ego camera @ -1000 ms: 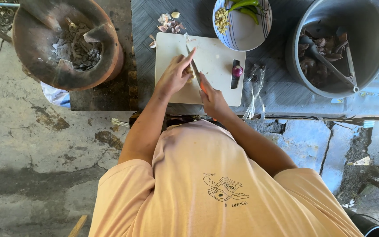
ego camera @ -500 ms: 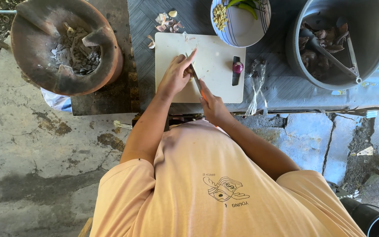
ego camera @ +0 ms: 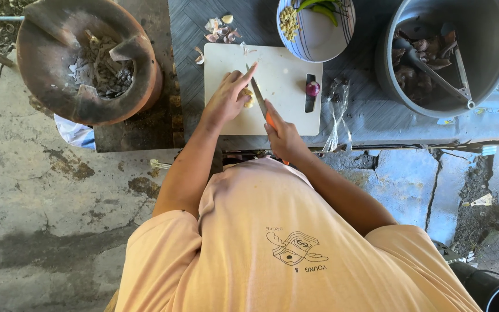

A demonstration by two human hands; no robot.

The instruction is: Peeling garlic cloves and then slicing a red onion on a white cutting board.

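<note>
The right hand (ego camera: 284, 134) is wrapped around the orange handle of a knife (ego camera: 257, 98), its narrow blade angled up and away across the board so the edge meets what the other hand steadies. The left hand (ego camera: 226, 99) lies curled over a small pale clove of garlic (ego camera: 248, 98), fingers bunched on top to pin it, the forefinger stretched out straight along the blade — a guide, by the look of it. The clove sits just left of centre on the cutting board (ego camera: 284, 118), touching the blade.

The board is smooth, off-white plastic, rectangular with rounded corners and a dark slot for a handle near its right edge; a small purple shallot (ego camera: 313, 88) rests beside that slot. Papery garlic skins (ego camera: 220, 29) lie scattered on the ribbed dark table (ego camera: 365, 115) beyond the board's far left corner, out of the knife's way. At the far side stands a striped bowl (ego camera: 321, 43) with green chillies (ego camera: 321, 7) and a heap of pale chopped bits. Right of it, a grey metal pot (ego camera: 492, 52) holds dark, leathery pieces and tongs. Far left — a rough clay stove (ego camera: 36, 69) full of grey ash.
</note>
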